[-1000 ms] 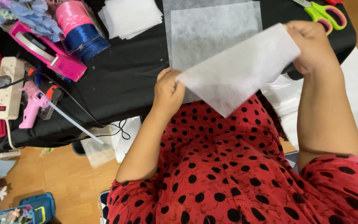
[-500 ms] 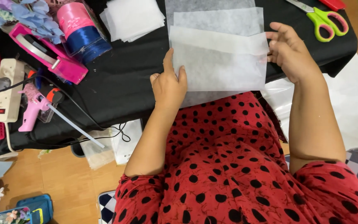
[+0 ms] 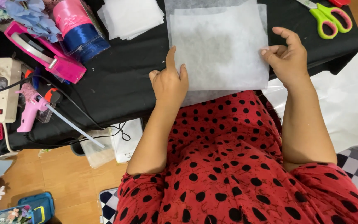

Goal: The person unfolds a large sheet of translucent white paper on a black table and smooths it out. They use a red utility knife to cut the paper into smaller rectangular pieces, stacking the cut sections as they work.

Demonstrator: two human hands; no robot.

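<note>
White sheet (image 3: 220, 49) flat on black surface (image 3: 121, 79), pressed by open left hand (image 3: 170, 83), right hand (image 3: 289, 58) open at edge; could slide askew if pushed unevenly.

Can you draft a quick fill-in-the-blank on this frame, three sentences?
1. Both hands rest on a sheet of thin ____ tissue paper lying on the black table.
2. The scissors at the top right have ____ handles.
3. The left hand touches the sheet's left edge, and the right hand touches its ____ edge.

Missing words: white; green; right
</note>
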